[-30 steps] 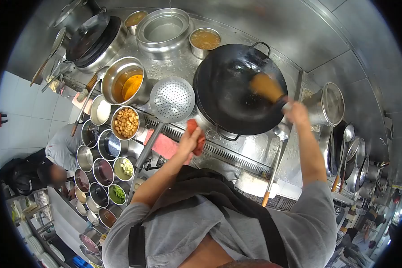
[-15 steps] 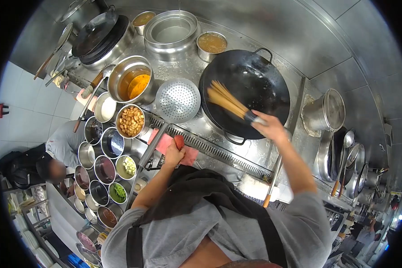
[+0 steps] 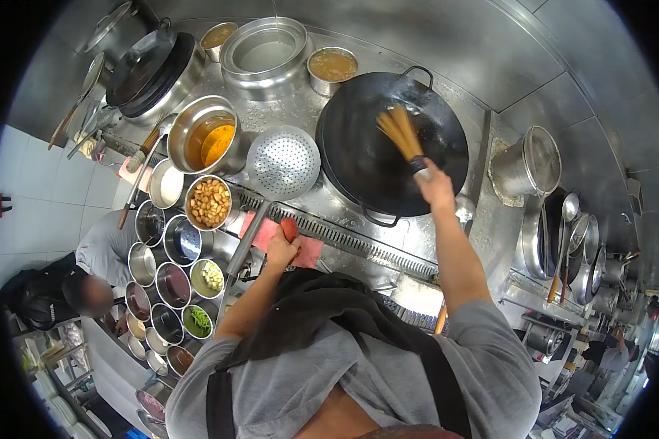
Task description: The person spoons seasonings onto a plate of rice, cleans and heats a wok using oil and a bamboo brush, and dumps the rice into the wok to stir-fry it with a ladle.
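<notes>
My right hand (image 3: 436, 189) is closed round the dark-banded handle of a bamboo wok brush (image 3: 400, 135). The brush's splayed bristles are over the inside of a large black wok (image 3: 359, 157), which has two loop handles and a wet sheen. My left hand (image 3: 280, 249) is closed at the front edge of the stove, with a bunched red cloth (image 3: 290, 229) showing at its fingers. Under and beside that hand lies a flat pink cloth (image 3: 311, 252). A round perforated strainer (image 3: 283, 162) rests just left of the wok.
Left of the strainer stand a pot of orange oil (image 3: 216, 143) and a bowl of browned cubes (image 3: 209, 203). Several ingredient tins (image 3: 173, 284) crowd the left side. A water pot (image 3: 263, 55) and a broth tin (image 3: 333, 66) stand behind. A lidded pot (image 3: 527, 161) is at right; another person (image 3: 51, 293) is far left.
My right hand has swung the brush up and to the right within the wok, turning the bristles more upright. My left hand keeps its place on the cloth. The view has shifted slightly.
</notes>
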`<act>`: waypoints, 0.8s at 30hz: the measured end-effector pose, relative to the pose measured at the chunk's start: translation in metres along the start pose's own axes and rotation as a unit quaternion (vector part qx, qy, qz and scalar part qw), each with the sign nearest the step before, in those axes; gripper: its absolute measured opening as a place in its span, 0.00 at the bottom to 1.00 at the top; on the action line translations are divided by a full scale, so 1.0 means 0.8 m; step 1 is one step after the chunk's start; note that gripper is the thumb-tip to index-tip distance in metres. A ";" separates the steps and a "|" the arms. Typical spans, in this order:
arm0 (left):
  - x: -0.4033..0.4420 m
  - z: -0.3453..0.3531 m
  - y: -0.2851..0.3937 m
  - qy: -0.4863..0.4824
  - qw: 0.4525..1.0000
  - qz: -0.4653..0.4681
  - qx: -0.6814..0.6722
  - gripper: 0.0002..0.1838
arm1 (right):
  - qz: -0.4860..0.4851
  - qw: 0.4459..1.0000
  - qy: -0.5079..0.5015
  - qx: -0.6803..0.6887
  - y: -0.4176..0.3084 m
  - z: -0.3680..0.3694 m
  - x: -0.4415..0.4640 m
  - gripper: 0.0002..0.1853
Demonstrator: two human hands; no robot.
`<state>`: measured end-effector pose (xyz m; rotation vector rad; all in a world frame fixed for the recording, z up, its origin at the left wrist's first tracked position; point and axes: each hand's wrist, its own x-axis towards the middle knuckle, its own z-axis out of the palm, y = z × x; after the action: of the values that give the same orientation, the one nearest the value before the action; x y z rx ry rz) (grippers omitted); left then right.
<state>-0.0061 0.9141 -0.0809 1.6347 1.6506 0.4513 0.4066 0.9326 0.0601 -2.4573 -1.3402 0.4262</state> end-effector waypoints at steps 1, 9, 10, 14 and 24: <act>-0.002 0.001 -0.001 -0.008 1.000 -0.010 -0.010 0.23 | -0.045 0.997 -0.049 0.035 -0.016 -0.004 -0.022 0.29; -0.002 0.003 -0.005 0.004 1.000 0.028 -0.005 0.24 | -0.040 0.969 0.071 -0.233 0.067 -0.162 0.066 0.26; -0.009 -0.006 0.011 0.009 0.999 0.033 -0.005 0.23 | -0.008 0.961 0.131 -0.243 0.041 -0.173 0.070 0.29; -0.007 -0.012 0.022 -0.008 1.000 0.019 -0.014 0.23 | 0.017 0.970 0.214 -0.111 -0.004 -0.132 0.066 0.30; -0.012 -0.015 0.025 0.021 0.998 0.052 0.012 0.23 | -0.120 0.974 -0.176 0.081 0.003 -0.056 -0.015 0.32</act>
<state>-0.0015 0.9107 -0.0563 1.7461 1.6120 0.5248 0.4200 0.9154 0.1009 -2.1206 -1.6429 0.9011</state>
